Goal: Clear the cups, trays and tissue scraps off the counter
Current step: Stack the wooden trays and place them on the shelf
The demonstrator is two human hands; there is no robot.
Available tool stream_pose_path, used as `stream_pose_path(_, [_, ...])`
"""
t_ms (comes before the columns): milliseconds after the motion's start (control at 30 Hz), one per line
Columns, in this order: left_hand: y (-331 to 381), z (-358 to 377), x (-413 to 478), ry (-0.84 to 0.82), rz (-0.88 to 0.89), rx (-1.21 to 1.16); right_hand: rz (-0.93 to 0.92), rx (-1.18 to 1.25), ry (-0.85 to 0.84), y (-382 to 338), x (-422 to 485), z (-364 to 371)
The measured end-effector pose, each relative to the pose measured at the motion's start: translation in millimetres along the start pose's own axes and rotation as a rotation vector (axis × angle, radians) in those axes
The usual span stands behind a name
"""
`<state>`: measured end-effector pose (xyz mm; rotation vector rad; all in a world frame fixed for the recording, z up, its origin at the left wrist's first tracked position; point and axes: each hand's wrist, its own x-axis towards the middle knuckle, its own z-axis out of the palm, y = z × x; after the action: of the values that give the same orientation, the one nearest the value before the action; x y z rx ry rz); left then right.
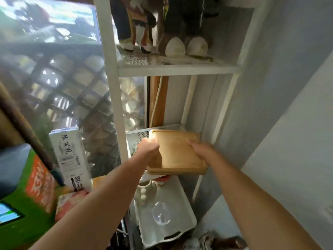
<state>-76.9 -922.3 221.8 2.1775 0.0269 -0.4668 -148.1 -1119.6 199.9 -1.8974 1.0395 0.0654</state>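
Note:
A stack of square wooden trays (177, 152) is held level at the middle shelf of a white metal rack (115, 98). My left hand (148, 147) grips the stack's left edge. Its right edge is gripped by my right hand (200, 150), thumb on top. The far end of the trays lies over the mesh shelf (137, 138); the near end sticks out past it. Below, a white plastic tray (180, 210) holds a clear glass (161, 212) lying on its side.
On the upper shelf (176, 68) stand figurines (137, 24) and two pale bowls turned upside down (185, 46). A white carton (71, 157) and a green and orange box (36, 188) sit at the left. A grey wall (288, 123) closes the right side.

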Motion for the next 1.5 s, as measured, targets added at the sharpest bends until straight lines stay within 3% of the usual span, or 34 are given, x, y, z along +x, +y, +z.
stream_pose_path(333, [-3.8,9.3,37.5,0.218,-0.225,-0.039,-0.188,-0.165,-0.106,-37.3,78.1,29.1])
stream_pose_path(433, [-5.8,8.5,46.0,0.222,-0.253,-0.114,-0.214,-0.184,-0.096,-46.0,87.4,35.4])
stream_pose_path(600, [-2.4,13.4,48.2,0.296,-0.246,-0.023,-0.241,-0.239,-0.140,-53.3,93.6,37.4])
stream_pose_path(767, [0.2,8.7,55.6,0.250,-0.331,-0.088,-0.206,-0.253,-0.200,-62.7,96.3,40.6])
stream_pose_path(1167, [-15.4,17.5,57.5,0.301,-0.295,0.034,-0.203,-0.167,-0.040,-48.7,92.6,44.1])
stream_pose_path(1500, [-27.8,16.8,51.1,0.419,-0.217,-0.104,-0.259,-0.088,0.033,-39.0,88.2,48.0])
